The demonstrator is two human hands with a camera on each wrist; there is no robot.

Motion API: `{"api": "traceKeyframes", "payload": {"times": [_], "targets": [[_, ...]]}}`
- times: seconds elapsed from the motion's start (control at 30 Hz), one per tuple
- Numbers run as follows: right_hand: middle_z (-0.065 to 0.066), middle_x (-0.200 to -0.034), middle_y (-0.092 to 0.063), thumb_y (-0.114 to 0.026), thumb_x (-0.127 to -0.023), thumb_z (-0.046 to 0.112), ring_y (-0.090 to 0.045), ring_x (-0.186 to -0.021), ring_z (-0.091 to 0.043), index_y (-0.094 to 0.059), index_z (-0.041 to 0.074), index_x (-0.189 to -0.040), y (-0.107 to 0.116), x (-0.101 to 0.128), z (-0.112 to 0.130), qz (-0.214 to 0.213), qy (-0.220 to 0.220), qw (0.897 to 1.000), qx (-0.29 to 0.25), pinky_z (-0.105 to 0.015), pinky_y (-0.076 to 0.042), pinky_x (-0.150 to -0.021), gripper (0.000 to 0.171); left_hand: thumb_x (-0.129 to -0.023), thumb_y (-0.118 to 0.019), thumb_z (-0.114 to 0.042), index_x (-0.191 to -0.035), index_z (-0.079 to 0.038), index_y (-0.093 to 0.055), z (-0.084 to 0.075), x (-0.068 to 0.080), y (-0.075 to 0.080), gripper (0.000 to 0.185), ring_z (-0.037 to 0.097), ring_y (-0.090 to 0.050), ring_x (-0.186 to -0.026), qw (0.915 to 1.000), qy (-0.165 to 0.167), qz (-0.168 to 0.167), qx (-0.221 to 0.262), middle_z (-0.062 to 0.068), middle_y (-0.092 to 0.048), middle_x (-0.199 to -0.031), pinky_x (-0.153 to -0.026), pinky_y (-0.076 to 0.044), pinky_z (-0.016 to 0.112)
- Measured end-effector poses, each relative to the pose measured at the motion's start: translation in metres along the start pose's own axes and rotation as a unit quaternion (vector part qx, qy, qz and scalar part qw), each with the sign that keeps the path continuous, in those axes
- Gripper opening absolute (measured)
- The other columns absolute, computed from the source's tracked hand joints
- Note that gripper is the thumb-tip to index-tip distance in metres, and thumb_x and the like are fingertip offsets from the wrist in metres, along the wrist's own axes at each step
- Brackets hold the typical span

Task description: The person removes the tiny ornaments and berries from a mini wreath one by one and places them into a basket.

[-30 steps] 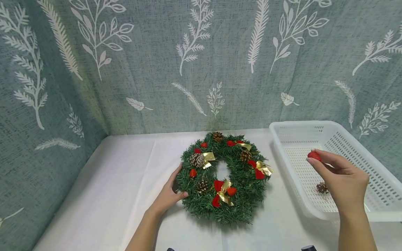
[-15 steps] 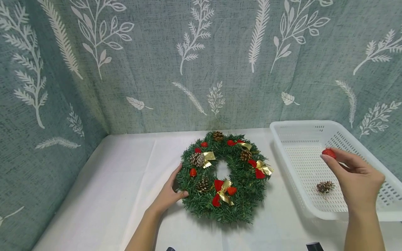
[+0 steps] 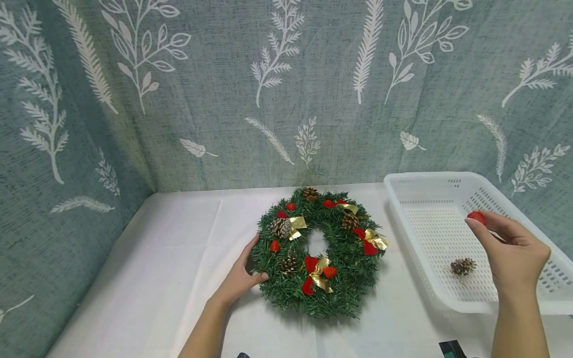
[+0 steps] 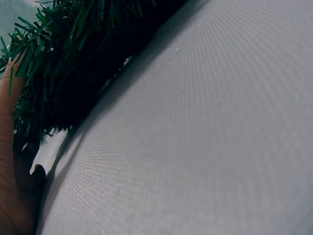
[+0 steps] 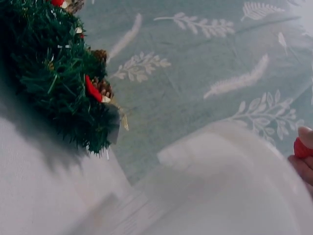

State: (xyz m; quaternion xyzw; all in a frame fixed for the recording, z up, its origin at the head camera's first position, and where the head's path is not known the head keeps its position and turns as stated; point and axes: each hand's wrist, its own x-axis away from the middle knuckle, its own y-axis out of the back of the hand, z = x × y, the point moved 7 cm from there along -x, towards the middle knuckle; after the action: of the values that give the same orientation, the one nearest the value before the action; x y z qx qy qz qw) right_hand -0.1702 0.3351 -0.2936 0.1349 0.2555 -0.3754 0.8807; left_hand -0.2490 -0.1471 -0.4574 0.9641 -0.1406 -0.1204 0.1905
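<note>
A green Christmas wreath [image 3: 349, 293] with pine cones, red berries and red-and-gold bows lies flat on the white cloth. At its left edge my left hand [image 3: 237, 281] holds it, thumb on top of the greenery; the left wrist view shows that side of the wreath [image 4: 73, 63] close up, some fingers dim in shadow. Over the basket, my right hand [image 3: 517, 253] pinches a red berry ornament [image 3: 476, 217] between thumb and fingertips. The right wrist view catches only a piece of the ornament [image 5: 303, 148] at its right edge.
A white perforated plastic basket [image 3: 414, 258] stands right of the wreath, with a small pine cone [image 3: 463, 267] on its floor. A green leaf-patterned curtain [image 3: 215, 79] hangs behind and along the left side. A dark object [image 3: 451, 349] shows at the bottom edge.
My right hand has moved right with the red berry ornament, farther over the basket, so the pine cone in it shows fully. My left hand and the wreath stay in place.
</note>
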Motion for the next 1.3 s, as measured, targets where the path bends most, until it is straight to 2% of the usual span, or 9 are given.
{"api": "traceKeyframes", "payload": {"times": [0.1,0.33,0.5,0.87,1.0,1.2,1.3], "targets": [[0.021,-0.077,-0.066,-0.075,-0.075,-0.007,-0.065,-0.072,0.006,-0.069,-0.010,-0.104,0.002,-0.002,-0.008,-0.003,-0.021,1.000,-0.002,-0.007,-0.049,-0.069,0.029,-0.074,-0.070,-0.061,-0.153,-0.027,-0.013,0.001,0.000,0.000,0.104,0.041,-0.009,-0.143,1.0000,-0.001,0.001,0.003,0.007,-0.011,-0.159,-0.107,-0.013,0.070],[0.025,-0.077,-0.064,-0.076,-0.077,0.000,-0.062,-0.073,0.009,-0.070,-0.006,-0.106,0.004,-0.004,-0.018,-0.006,-0.032,0.999,0.029,-0.004,-0.047,-0.068,0.030,-0.072,-0.068,-0.065,-0.153,-0.027,-0.014,-0.002,0.000,0.000,0.105,0.040,-0.009,-0.143,1.0000,-0.004,0.002,-0.001,0.005,-0.011,-0.159,-0.108,-0.013,0.068],[0.026,-0.076,-0.063,-0.077,-0.078,0.005,-0.060,-0.076,0.008,-0.071,0.000,-0.108,0.005,-0.005,-0.027,-0.007,-0.058,0.997,0.042,-0.002,-0.046,-0.067,0.031,-0.072,-0.068,-0.065,-0.153,-0.027,-0.014,-0.002,0.000,0.001,0.105,0.041,-0.009,-0.143,1.0000,-0.001,-0.001,-0.003,0.006,-0.011,-0.159,-0.107,-0.013,0.069],[0.030,-0.077,-0.060,-0.077,-0.079,0.012,-0.057,-0.079,0.011,-0.070,0.006,-0.112,0.004,-0.004,-0.037,-0.002,-0.097,0.992,0.075,0.000,-0.043,-0.067,0.035,-0.073,-0.069,-0.062,-0.153,-0.026,-0.013,0.000,-0.001,0.000,0.104,0.041,-0.010,-0.143,1.0000,0.000,0.002,-0.003,0.006,-0.011,-0.159,-0.107,-0.012,0.068],[0.027,-0.086,-0.065,-0.077,-0.078,0.009,-0.061,-0.081,0.011,-0.069,0.005,-0.115,0.003,-0.004,-0.038,0.002,-0.110,0.992,0.057,-0.001,-0.045,-0.069,0.038,-0.072,-0.068,-0.064,-0.153,-0.028,-0.014,-0.001,-0.001,0.000,0.104,0.041,-0.010,-0.143,1.0000,0.000,0.000,-0.002,0.006,-0.011,-0.159,-0.107,-0.012,0.069],[0.010,-0.113,-0.068,-0.077,-0.078,0.009,-0.060,-0.090,0.012,-0.067,0.012,-0.119,0.002,-0.005,-0.037,0.011,-0.110,0.992,0.054,-0.002,-0.045,-0.078,0.042,-0.072,-0.068,-0.065,-0.153,-0.028,-0.014,-0.002,-0.001,0.000,0.104,0.041,-0.009,-0.143,1.0000,-0.004,0.000,-0.006,0.006,-0.012,-0.159,-0.107,-0.012,0.070],[0.008,-0.115,-0.068,-0.078,-0.078,0.008,-0.060,-0.093,0.010,-0.067,0.012,-0.119,0.001,-0.005,-0.033,0.019,-0.096,0.993,0.058,-0.003,-0.044,-0.080,0.042,-0.072,-0.068,-0.065,-0.153,-0.028,-0.014,-0.002,-0.001,0.000,0.104,0.041,-0.009,-0.143,1.0000,-0.002,0.000,-0.006,0.006,-0.012,-0.159,-0.107,-0.012,0.069]]}}
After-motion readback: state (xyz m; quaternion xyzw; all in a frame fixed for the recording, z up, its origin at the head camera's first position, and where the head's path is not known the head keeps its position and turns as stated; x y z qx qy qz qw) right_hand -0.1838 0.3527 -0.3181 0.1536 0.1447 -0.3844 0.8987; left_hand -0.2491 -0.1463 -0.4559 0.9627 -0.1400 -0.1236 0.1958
